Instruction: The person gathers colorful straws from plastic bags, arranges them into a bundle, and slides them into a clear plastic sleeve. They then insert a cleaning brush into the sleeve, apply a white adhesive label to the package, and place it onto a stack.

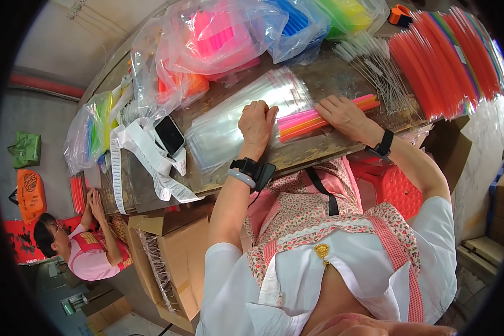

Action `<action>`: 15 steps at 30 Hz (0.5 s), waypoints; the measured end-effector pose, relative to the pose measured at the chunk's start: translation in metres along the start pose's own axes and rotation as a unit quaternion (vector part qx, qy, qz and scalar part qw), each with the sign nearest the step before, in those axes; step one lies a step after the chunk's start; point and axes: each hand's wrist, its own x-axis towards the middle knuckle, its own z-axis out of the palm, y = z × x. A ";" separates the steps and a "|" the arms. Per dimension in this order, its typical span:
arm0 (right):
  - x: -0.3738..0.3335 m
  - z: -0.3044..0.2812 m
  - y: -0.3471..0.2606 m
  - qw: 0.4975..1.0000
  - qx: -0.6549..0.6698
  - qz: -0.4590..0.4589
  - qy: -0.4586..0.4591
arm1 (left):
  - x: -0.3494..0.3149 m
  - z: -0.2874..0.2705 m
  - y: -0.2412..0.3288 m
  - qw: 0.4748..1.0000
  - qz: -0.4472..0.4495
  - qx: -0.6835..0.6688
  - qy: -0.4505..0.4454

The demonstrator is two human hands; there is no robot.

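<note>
Between my two hands lies a bundle of thin pink and orange plastic tubes (299, 124) on the wooden table. My right hand (344, 116) is closed over the bundle's right part, its fingers curled on the tubes. Beside the left end of the tubes, my left hand (256, 126) is closed, its thumb along the curled fingers. What it pinches, if anything, is hidden. It rests over a fanned stack of clear flat plastic bags (215, 131), which spreads to the left and behind the tubes.
Large plastic bags of coloured tubes (213, 33) line the table's back. Thin wire-like sticks (378, 70) and red tube bundles (431, 61) lie at right. Left are a phone (169, 135) and white label strips (145, 151). A cardboard box (179, 263) stands below; another person (89, 241) works at far left.
</note>
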 end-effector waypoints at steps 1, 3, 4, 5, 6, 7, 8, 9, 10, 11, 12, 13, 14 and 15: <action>0.001 0.002 -0.001 1.000 -0.006 -0.005 -0.006 | 0.000 0.000 0.001 1.000 -0.005 -0.002 0.000; -0.004 -0.003 0.006 1.000 -0.004 -0.001 -0.004 | 0.000 0.000 0.002 1.000 -0.016 -0.007 -0.001; -0.007 -0.006 0.010 1.000 -0.001 0.000 -0.003 | 0.000 0.000 0.003 1.000 -0.017 -0.006 -0.001; -0.009 -0.008 0.014 1.000 0.001 0.003 -0.001 | 0.000 0.001 0.004 1.000 -0.021 -0.007 0.001; -0.010 -0.009 0.016 1.000 0.001 0.002 -0.001 | -0.001 0.002 0.005 1.000 -0.025 -0.009 0.002; -0.012 -0.010 0.017 1.000 0.004 0.003 -0.018 | -0.001 0.002 0.006 1.000 -0.029 -0.012 0.003; -0.013 -0.011 0.019 0.999 0.006 0.004 -0.035 | -0.001 0.000 0.004 0.999 -0.029 -0.012 0.003; -0.016 -0.012 0.020 0.999 0.006 0.007 -0.053 | -0.001 -0.002 0.004 1.000 -0.029 -0.007 0.002; -0.016 -0.012 0.019 0.998 0.005 0.008 -0.055 | 0.000 -0.003 0.004 1.000 -0.028 -0.001 0.002; -0.014 -0.011 0.015 0.999 0.003 0.008 -0.043 | 0.000 -0.003 0.005 1.000 -0.028 0.005 0.003; -0.012 -0.010 0.010 1.000 0.002 0.008 -0.031 | 0.000 -0.001 0.006 1.000 -0.027 0.003 0.002; -0.011 -0.009 0.007 1.000 0.001 0.007 -0.018 | -0.001 0.002 0.009 1.000 -0.031 -0.002 0.002; -0.009 -0.009 0.006 1.000 0.001 0.007 -0.016 | -0.001 0.003 0.009 0.999 -0.035 -0.004 0.004; -0.007 -0.009 0.004 1.000 0.000 0.003 -0.015 | -0.001 0.003 0.009 0.999 -0.039 -0.007 0.005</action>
